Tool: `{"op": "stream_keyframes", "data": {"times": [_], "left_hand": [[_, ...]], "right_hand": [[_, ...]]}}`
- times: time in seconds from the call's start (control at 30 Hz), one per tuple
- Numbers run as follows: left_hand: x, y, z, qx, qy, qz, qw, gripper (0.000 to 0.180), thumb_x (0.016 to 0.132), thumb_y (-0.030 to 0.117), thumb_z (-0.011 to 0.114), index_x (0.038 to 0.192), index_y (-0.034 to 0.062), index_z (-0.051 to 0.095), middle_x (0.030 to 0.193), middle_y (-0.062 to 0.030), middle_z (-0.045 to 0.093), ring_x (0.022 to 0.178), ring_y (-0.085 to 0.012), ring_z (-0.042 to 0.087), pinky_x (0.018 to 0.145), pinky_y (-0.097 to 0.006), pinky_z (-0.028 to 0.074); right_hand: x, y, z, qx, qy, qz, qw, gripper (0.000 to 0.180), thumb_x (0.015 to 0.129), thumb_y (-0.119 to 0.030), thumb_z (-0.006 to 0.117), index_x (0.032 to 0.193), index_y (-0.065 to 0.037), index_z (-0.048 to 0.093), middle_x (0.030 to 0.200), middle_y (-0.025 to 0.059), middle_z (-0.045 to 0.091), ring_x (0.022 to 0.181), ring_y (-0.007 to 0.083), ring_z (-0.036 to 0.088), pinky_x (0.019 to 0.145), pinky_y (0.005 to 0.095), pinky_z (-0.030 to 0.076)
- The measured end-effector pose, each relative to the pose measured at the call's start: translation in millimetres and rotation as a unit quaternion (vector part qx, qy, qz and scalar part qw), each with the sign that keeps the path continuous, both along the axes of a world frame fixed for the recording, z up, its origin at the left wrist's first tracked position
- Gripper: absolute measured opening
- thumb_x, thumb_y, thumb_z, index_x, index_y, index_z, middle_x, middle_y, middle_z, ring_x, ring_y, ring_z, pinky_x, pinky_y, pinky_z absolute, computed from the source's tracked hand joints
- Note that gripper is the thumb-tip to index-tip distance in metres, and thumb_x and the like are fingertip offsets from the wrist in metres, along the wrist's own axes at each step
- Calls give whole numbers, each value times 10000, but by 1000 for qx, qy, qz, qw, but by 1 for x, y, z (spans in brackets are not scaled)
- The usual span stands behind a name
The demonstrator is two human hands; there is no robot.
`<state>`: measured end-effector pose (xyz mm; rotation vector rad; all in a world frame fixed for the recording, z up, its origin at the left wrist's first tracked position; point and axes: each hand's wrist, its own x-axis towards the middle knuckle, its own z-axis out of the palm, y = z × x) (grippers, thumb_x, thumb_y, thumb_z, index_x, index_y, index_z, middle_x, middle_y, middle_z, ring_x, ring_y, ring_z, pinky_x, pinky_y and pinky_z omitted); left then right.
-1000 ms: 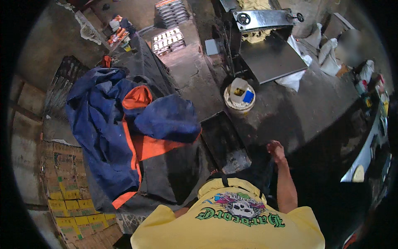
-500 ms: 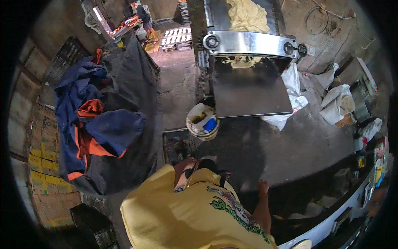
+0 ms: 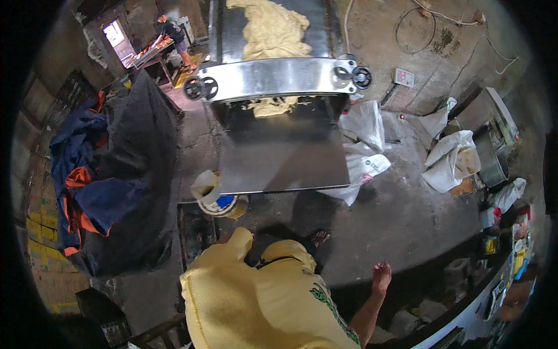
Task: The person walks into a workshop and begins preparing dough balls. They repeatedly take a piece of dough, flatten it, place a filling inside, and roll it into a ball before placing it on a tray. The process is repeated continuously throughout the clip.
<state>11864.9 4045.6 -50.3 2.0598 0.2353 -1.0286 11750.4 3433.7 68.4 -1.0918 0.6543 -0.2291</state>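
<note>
My right hand (image 3: 382,276) hangs out to the side above the dark floor, its fingers loosely bent and apart, with nothing seen in it. My left hand is hidden beyond my yellow sleeve. Ahead stands a dough roller machine (image 3: 276,78) with a shiny metal cover and black handwheels at both ends. A large pale sheet of dough (image 3: 273,29) lies on its far side, and a ragged piece of dough (image 3: 272,107) shows below the cover on the near side. The flat metal tray (image 3: 283,163) juts toward me. Neither hand touches the machine.
A bucket (image 3: 235,208) with a pale container and something blue stands at the tray's left corner. White sacks (image 3: 363,168) lie right of the machine. A dark-covered stack (image 3: 139,174) with blue and orange cloth fills the left. A person (image 3: 171,38) works at a far table.
My view has turned and come nearer the machine, which now sits more to the left and lower. My right hand has swung outward and forward. The left forearm has gone mostly behind my sleeve.
</note>
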Motion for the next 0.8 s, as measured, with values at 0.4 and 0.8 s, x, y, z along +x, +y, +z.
{"op": "stream_keyframes", "data": {"times": [0.4,0.8], "left_hand": [[221,-470,92,-338,-162,-95,922,361,1005,374,500,1121,41,575,1000,-82,632,884,-162,594,759,-338,501],[257,-724,29,-80,-32,-345,935,208,977,217,477,846,88,574,750,-30,568,665,-172,563,604,-352,471]], "right_hand": [[-64,-190,-73,-43,422,108,899,290,938,-347,524,939,-77,631,912,96,628,709,179,613,567,310,500],[-96,-413,-31,15,148,-256,955,252,992,-302,495,1017,-69,587,816,10,590,674,119,558,605,256,446]]}}
